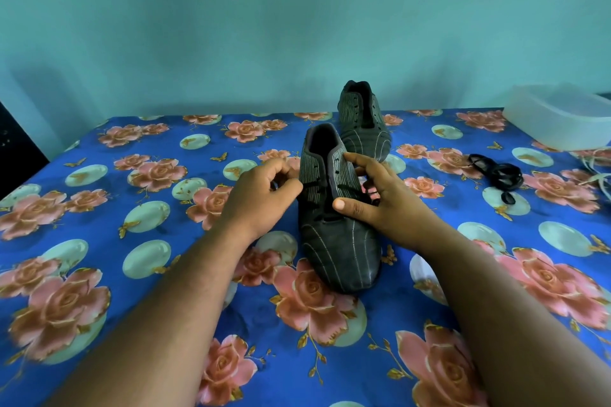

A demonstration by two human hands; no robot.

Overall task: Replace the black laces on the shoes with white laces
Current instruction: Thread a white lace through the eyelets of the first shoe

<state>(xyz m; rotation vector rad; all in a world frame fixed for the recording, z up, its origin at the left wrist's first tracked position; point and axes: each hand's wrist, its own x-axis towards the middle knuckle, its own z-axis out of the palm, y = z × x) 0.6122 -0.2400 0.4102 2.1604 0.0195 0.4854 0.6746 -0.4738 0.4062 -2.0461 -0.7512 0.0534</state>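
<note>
The table [99,274], under a blue cloth with pink roses, runs back to the teal wall [264,26]; its far edge shows behind the shoes, and wide stretches of cloth lie open to the left of the shoes and in the foreground between the two forearms. Two dark shoes with thin pale stripes stand on it: the near shoe [340,241] in the middle with its toe toward the camera, and the far shoe [362,122] just behind it, close to the far edge, its eyelets bare. The near shoe has black lace [344,189] crossing its lower eyelets only. One loose black lace [501,175] lies bunched well to the right, one clear plastic box [558,119] sits at the far right corner, and pale strands, probably a white lace [600,175], show at the right edge. The left hand [264,195] is curled, pinching the lace at the shoe's left side; the right hand [380,195] grips the shoe's right flank, thumb on the lacing
</note>
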